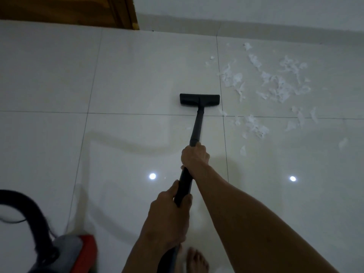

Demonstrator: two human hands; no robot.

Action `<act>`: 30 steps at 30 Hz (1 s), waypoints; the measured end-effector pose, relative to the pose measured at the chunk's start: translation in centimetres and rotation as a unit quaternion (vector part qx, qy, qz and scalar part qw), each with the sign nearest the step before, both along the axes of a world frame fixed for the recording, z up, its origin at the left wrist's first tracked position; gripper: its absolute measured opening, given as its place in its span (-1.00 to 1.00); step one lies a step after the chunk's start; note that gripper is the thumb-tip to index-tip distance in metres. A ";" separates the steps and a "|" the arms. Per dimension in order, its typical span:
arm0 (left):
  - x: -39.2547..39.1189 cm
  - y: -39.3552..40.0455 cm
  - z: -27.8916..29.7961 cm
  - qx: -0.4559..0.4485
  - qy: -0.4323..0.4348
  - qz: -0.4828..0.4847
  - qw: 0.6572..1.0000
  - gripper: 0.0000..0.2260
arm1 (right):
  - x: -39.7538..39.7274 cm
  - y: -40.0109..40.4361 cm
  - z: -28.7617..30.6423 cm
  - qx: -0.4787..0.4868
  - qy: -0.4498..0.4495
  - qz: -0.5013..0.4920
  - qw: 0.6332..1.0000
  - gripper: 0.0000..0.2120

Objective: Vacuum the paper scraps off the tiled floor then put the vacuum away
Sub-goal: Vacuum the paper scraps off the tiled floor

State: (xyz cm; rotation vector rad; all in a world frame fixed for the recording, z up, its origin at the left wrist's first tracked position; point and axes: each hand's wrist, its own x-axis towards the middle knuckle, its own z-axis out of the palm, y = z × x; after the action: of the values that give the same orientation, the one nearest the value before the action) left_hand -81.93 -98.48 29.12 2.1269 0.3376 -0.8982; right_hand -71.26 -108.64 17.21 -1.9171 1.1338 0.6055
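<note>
Bare forearms (246,213), bare foot (197,261), no sleeves.

A glossy white tiled floor (137,71) is seen, crossed by thin grout lines. White paper scraps (275,85) are scattered at the upper right. A black floor nozzle (199,99) is rested just left of them. A red-and-grey vacuum body (74,253) is set at the lower left, and a bare foot (197,260) is planted at the bottom centre.

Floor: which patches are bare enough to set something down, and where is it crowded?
Bare tiles run left of the nozzle, from the door down toward the vacuum body. Right of the nozzle, paper scraps crowd the floor up to the wall.
</note>
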 end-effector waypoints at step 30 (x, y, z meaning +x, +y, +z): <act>-23.3 3.8 0.4 0.007 0.073 -0.053 0.996 -0.62 | -25.8 3.4 0.3 -0.002 0.003 -0.063 0.998 -0.62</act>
State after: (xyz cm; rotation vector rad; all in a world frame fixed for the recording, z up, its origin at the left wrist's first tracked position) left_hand -105.26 -94.73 29.53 2.1140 0.3077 -1.1197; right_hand -97.06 -105.24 17.50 -1.8338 1.2492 0.5397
